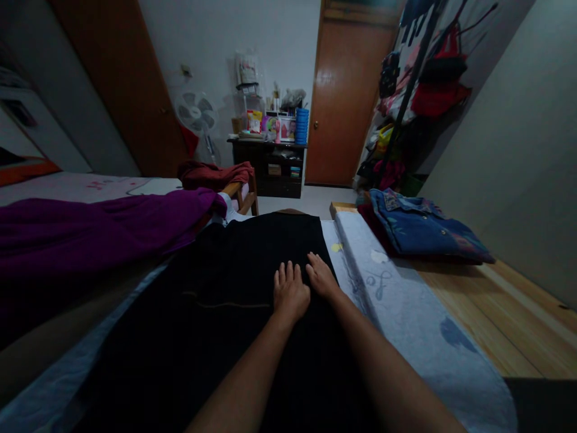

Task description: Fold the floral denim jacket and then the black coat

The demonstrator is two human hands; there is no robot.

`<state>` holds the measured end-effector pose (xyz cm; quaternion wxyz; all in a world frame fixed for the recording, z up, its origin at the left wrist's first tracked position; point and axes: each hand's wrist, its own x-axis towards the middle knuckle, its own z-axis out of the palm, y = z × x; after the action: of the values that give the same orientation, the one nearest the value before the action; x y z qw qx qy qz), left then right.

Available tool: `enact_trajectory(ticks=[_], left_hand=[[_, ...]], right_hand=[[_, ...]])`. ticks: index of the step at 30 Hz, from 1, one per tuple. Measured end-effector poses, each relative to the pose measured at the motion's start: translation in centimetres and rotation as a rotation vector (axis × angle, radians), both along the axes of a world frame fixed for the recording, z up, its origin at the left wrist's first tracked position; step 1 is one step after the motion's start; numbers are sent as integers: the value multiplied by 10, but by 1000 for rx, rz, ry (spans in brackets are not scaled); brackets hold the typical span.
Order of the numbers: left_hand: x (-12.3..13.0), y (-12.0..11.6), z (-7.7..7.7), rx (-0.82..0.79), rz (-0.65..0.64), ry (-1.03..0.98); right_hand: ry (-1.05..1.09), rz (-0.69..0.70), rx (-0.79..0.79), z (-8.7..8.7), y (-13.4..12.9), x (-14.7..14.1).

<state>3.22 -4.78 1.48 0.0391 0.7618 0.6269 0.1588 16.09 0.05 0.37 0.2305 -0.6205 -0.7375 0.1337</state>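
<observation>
A large black garment [252, 252] lies spread over the bed in front of me; its exact kind is hard to make out in the dark. A thin light line runs across its middle. My left hand [291, 294] rests flat on the cloth, fingers stretched forward. Just to its right, my right hand [321, 275] also lies on the garment near its right edge, fingers extended. The two hands are close together, and neither grips anything.
Right of the garment is a pale patterned sheet [401, 307]. A folded blue denim shirt [419, 222] sits on dark red cloth on the wooden ledge [487, 307]. Purple cloth [112, 228] lies at left. Behind are a fan [196, 114], a dark cabinet [243, 165] and a door [345, 102].
</observation>
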Motion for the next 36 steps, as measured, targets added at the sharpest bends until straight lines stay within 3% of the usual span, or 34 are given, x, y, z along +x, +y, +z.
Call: enact_trajectory(ticks=[7,13,26,29,32,34,36], left_hand=[[2,-1,6,-29,38,-25],[3,0,6,-57,30,-34],[3,1,2,-50,22,-15],[3,1,3,-64,28,1],[4,0,4,-53,43,23],[5,0,3,-35,56,40],[6,0,2,-25,67,54]], right_hand=[[-181,23,27,6,38,-8],[-256,44,-69,6,61,-5],[-208,-301,-217,8,90,19],[-223,-360,-126,14,91,17],[-262,-143,58,18,90,7],[-276,77,55,16,89,0],[-295,184,-12,13,90,-5]])
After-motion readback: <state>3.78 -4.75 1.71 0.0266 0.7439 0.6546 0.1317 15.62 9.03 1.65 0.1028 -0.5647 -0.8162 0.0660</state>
